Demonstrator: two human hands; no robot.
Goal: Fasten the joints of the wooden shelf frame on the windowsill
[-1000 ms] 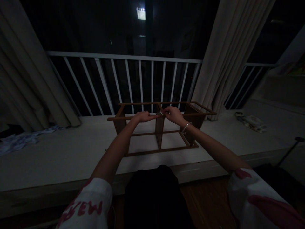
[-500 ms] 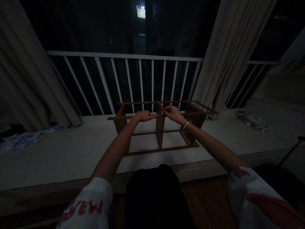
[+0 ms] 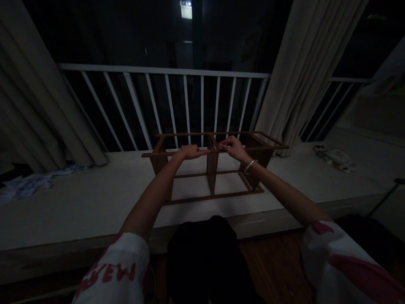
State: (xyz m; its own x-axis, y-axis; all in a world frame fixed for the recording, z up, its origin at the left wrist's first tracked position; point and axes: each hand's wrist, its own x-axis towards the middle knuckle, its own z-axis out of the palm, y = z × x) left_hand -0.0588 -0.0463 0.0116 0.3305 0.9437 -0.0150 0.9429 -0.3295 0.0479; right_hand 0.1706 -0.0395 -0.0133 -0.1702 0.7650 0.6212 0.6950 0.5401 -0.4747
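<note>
A brown wooden shelf rack [image 3: 211,173] lies on its side on a white ledge, with its open frame and cross boards showing. My left hand [image 3: 191,152] is wrapped over the rack's upper near rail, left of the middle board, its index finger stretched along the rail. My right hand [image 3: 233,148] is just right of the top of the middle board, thumb and fingertips pinched together. Anything between those fingertips is too small and dark to make out. A silver bangle [image 3: 249,166] circles my right wrist.
The white ledge [image 3: 104,198] runs across the view. Behind the rack stand a white railing [image 3: 202,105] and dark window glass, with curtains [image 3: 291,84] either side. Crumpled cloth [image 3: 28,185] lies at left, another cloth item [image 3: 337,160] at right. The room is dim.
My right hand has shifted slightly right and up, away from the top of the middle board. My left hand keeps its place on the rail. The view has tilted a little.
</note>
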